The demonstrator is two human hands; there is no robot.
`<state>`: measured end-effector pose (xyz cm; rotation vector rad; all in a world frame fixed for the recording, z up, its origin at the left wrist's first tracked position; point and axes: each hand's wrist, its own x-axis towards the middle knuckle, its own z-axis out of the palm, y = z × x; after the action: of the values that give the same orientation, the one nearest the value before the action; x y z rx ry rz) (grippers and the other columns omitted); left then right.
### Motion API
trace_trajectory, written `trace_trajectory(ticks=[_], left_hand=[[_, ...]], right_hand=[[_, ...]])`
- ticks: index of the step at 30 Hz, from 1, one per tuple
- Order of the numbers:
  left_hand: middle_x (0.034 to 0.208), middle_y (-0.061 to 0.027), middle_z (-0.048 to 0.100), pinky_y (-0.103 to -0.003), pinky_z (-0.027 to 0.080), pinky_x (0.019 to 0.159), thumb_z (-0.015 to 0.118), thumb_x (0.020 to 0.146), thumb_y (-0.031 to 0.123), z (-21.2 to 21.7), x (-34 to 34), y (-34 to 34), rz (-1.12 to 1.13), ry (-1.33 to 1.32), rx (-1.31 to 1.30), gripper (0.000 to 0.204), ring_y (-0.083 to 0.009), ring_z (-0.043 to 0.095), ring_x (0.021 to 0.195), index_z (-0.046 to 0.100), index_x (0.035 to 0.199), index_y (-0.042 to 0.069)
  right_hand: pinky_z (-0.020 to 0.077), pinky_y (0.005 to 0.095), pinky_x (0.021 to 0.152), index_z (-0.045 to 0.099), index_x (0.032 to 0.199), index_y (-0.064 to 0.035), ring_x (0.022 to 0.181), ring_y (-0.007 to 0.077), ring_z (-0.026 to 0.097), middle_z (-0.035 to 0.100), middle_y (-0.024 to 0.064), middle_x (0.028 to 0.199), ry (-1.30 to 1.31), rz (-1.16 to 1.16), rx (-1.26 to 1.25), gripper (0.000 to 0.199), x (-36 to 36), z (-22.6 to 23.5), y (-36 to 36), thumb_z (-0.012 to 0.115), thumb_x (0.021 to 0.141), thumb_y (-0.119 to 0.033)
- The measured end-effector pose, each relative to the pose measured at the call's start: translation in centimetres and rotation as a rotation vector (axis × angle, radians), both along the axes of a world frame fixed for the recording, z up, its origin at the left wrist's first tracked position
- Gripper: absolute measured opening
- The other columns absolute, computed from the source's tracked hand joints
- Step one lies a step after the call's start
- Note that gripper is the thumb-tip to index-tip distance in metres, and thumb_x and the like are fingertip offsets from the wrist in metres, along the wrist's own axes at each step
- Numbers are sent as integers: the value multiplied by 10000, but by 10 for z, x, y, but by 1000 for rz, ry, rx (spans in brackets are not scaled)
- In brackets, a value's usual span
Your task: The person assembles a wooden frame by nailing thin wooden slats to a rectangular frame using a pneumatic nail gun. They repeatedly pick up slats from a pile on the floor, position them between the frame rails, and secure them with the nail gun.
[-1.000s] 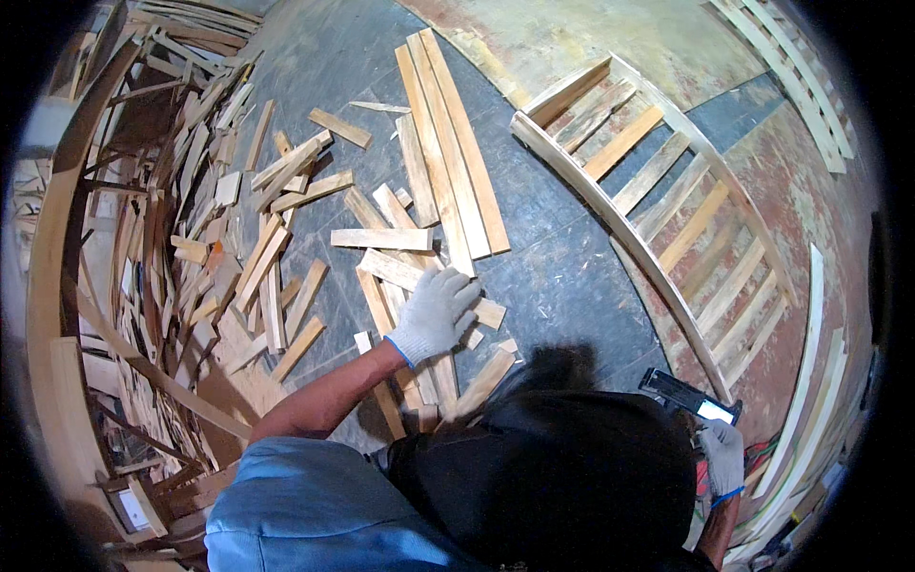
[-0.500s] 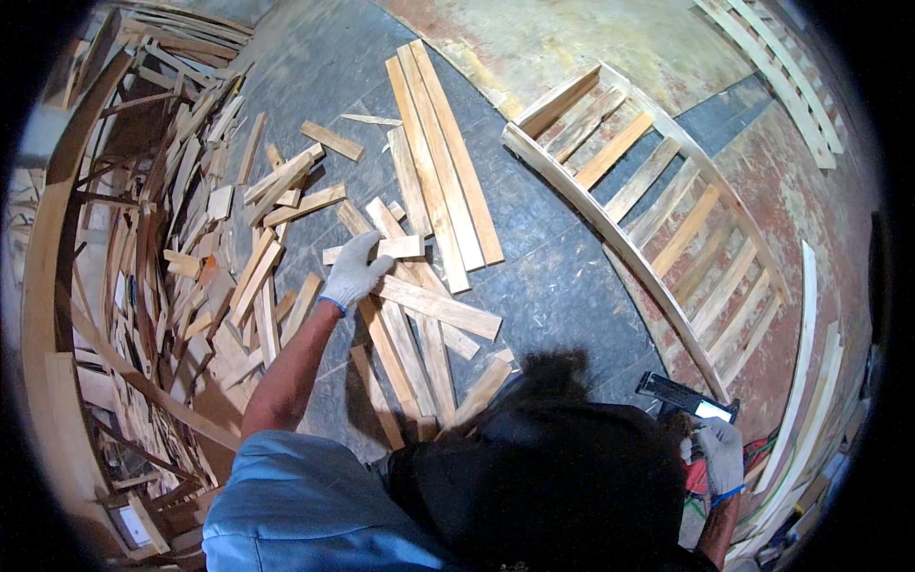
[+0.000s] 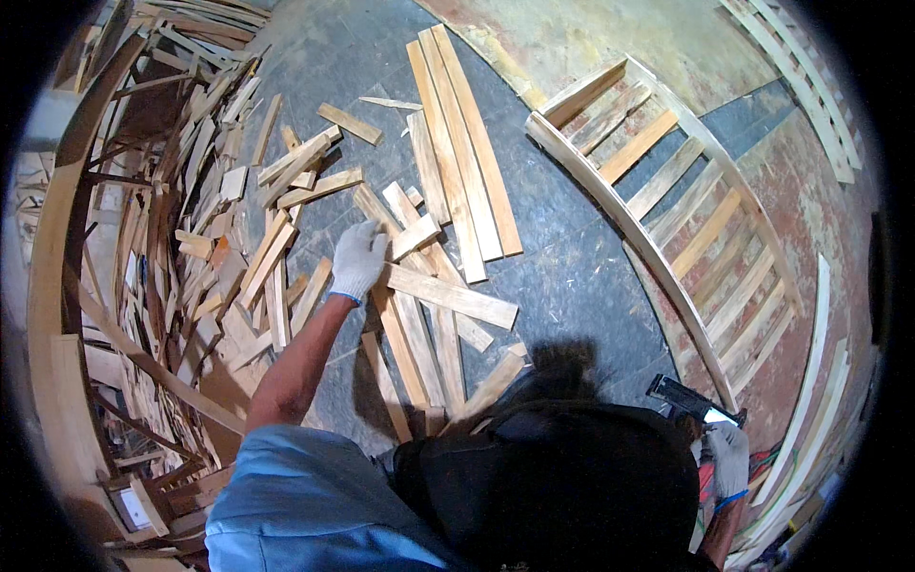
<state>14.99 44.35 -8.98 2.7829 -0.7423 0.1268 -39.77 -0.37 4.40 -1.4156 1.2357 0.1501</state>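
Observation:
My left hand (image 3: 359, 259), in a white work glove with a blue cuff, is closed at the near end of a short wooden board (image 3: 416, 235); the glove hides that end and part of the grip. Just below it, a longer board (image 3: 456, 296) lies across a loose pile of wooden slats (image 3: 396, 348). At the lower right my right hand (image 3: 729, 456), gloved alike, is wrapped round the handle of a black nail gun (image 3: 688, 398). The tool is beside the near end of a ladder-like wooden frame (image 3: 624, 214) with several crosspieces.
Long planks (image 3: 464, 143) lie side by side ahead on the dark floor. A large heap of scrap wood (image 3: 157, 248) fills the left behind a long upright timber (image 3: 57, 238). Pale strips (image 3: 810, 381) and a slatted piece (image 3: 796, 86) lie at the right.
The short board has turned so its far end points up and right, and my left hand has shifted with it. My right hand still holds the nail gun. The whole view has shifted slightly.

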Motion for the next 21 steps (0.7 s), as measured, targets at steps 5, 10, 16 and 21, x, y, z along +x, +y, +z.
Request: trace_trajectory(ticks=[5,10,16,21], left_hand=[[1033,-193,665,-515,550,777,587,894,141,53,-25,-94,-395,237,239,306,-432,677,913,668,1185,86],[973,-162,679,-497,565,719,617,900,211,62,-37,-128,-601,387,433,150,-384,699,835,676,1004,119],[1072,-111,669,-469,553,757,604,882,166,57,-48,-122,-675,238,426,164,-371,686,927,669,1031,144],[1062,-132,647,-485,545,752,555,903,155,78,-86,-168,-732,408,440,165,-384,685,909,660,1028,127]], right_hand=[[468,300,511,627,903,12,546,165,582,650,97,685,-80,-118,57,167,-2,-1,5,570,991,-118],[451,342,589,660,848,-5,601,156,543,645,68,699,84,337,-341,296,-23,-3,-16,558,996,-240],[509,281,623,691,922,20,683,132,645,695,55,786,-22,210,-259,281,-4,7,-20,623,1007,-240],[548,311,690,688,1020,-5,760,177,686,718,91,868,-314,-54,154,249,-49,-32,3,612,1018,-242]])
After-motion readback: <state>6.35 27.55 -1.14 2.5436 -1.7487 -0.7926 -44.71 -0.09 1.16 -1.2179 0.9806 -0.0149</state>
